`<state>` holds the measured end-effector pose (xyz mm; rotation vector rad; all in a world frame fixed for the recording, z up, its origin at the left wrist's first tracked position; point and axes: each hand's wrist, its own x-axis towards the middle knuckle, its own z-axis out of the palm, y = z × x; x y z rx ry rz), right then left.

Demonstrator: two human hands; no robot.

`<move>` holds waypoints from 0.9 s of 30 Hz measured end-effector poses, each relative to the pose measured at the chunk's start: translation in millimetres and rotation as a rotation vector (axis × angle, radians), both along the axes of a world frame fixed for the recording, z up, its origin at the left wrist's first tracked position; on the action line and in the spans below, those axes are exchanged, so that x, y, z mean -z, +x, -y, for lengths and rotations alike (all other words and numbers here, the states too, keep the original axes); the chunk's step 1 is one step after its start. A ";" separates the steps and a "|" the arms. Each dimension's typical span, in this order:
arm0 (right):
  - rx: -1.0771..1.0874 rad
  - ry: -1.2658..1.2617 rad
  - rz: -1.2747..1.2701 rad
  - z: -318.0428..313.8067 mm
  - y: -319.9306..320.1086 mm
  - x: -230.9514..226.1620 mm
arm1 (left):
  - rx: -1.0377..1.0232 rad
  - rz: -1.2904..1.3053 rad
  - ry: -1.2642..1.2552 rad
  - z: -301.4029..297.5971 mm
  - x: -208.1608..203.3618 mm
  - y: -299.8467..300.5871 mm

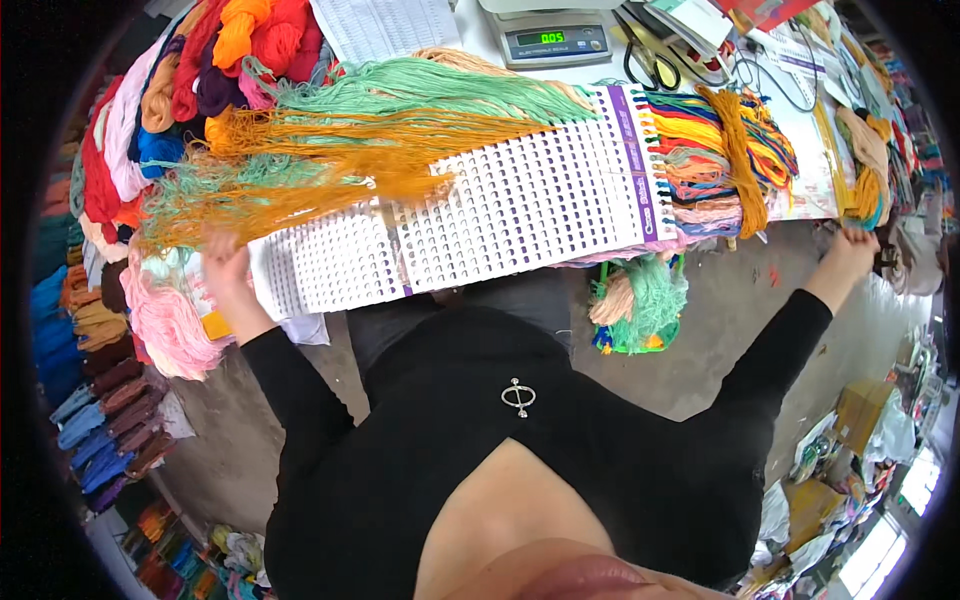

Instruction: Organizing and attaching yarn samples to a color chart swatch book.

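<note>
My left hand (225, 262) is at the left end of the white punched thread cards (520, 210), touching or just beside loose orange-brown threads (300, 205). Motion smears its fingers, and I cannot tell whether they grip a strand. Out at the far right, my right hand (850, 258) is closed beside the table's edge, just below a hank of tan, orange and blue thread (868, 185). What it holds, if anything, does not show. Mint-green threads (420, 88) fan over the cards' far side. Multicoloured threads (690, 160) loop through the cards' right end, bound by an orange-brown hank (738, 165).
Behind the cards stand a digital scale (555, 42) and black scissors (650, 62). Heaped coloured hanks (250, 50) crowd the left back, with pink thread (170, 320) hanging in front. A green basket (640, 310) of thread stands below the table. Bags and cartons (862, 415) lie on the right.
</note>
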<state>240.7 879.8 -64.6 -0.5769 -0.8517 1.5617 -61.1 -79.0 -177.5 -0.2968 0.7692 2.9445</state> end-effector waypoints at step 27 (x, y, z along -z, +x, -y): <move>-1.121 0.435 1.003 289.8 -173.2 98.1 | 0.920 0.066 -0.769 -525.0 -22.3 68.3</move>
